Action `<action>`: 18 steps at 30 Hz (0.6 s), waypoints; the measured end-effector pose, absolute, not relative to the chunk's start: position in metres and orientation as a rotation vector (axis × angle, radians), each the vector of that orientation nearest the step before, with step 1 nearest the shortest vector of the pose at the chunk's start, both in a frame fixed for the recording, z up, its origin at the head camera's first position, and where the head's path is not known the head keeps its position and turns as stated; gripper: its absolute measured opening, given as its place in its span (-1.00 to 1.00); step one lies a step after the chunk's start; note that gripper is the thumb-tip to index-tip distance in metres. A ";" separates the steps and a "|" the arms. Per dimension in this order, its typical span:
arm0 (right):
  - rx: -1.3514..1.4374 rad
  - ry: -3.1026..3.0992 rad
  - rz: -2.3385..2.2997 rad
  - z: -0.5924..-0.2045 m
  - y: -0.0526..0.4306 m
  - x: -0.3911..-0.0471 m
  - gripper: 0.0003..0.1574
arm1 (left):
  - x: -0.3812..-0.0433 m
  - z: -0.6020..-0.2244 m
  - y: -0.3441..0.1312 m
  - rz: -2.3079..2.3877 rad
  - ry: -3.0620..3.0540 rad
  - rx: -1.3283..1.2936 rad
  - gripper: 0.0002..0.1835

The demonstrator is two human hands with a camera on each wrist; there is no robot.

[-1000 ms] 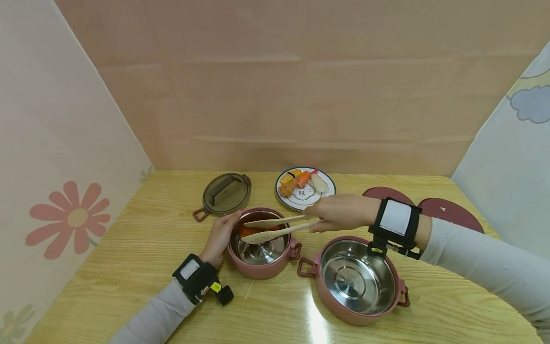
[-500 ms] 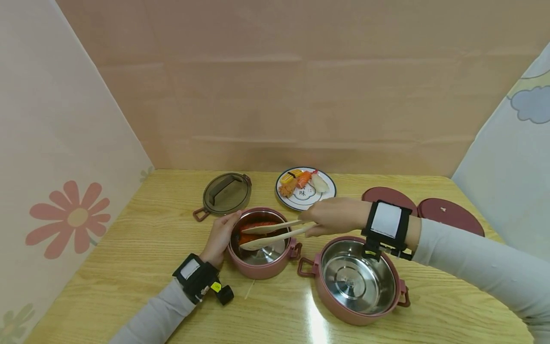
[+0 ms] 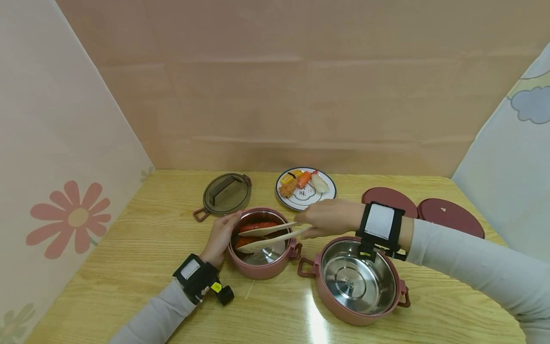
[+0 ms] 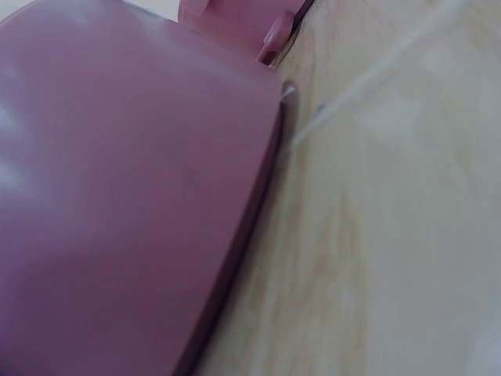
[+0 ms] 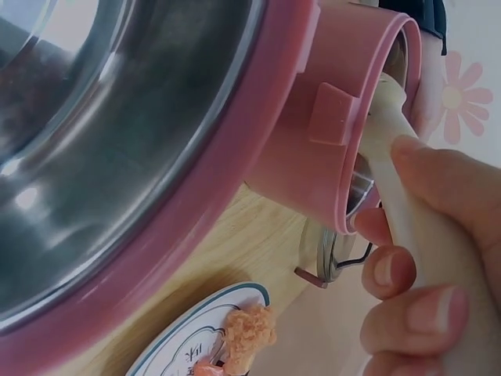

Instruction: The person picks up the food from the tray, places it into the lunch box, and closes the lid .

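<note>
In the head view, my left hand (image 3: 221, 237) grips the left side of the small pink pot (image 3: 259, 272), its thumb at the rim; the pot's handle on that side is hidden. My right hand (image 3: 331, 217) holds beige tongs (image 3: 275, 240) from the right, their two flat arms slanting down into this pot. Red-orange food (image 3: 258, 225) lies inside, partly covered by the arms. In the right wrist view, fingers and thumb wrap the tongs' handle (image 5: 430, 235). The left wrist view shows mostly the pot's pink outer wall (image 4: 133, 180).
A larger pink pot (image 3: 356, 317) with a steel inside stands to the right, below my right wrist. Behind are a brown lid (image 3: 227, 198) and a plate (image 3: 302, 203) of sushi and fried food. Two dark red discs (image 3: 449, 217) lie at the back right.
My right hand has moved left and slightly down, bringing the tongs further over the small pot. More of the red-orange food shows inside. The left hand stays at the pot's side.
</note>
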State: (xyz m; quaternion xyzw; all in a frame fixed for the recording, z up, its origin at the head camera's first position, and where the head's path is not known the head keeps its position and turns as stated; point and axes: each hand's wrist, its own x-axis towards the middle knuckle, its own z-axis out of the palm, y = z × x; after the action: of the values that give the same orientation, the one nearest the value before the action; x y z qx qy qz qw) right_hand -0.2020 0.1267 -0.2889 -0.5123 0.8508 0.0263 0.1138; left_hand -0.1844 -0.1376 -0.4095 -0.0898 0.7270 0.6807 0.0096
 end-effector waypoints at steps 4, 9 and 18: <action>-1.491 2.497 0.079 -0.290 0.125 -0.201 -0.63 | -0.184 -0.410 -0.138 2.128 2.273 -0.282 -0.51; -1.464 2.496 0.074 -0.289 0.124 -0.200 -0.59 | -0.184 -0.410 -0.138 2.124 2.269 -0.280 -0.49; -1.448 2.530 0.033 -0.290 0.130 -0.200 -0.56 | -0.185 -0.410 -0.139 2.130 2.267 -0.271 -0.50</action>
State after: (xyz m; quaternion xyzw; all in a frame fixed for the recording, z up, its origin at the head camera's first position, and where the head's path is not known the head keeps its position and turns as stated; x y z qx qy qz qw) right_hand -0.2005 0.1295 -0.2899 -0.4937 0.8622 0.0112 0.1130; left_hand -0.1850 -0.1385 -0.4102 -0.0866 0.7260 0.6821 0.0094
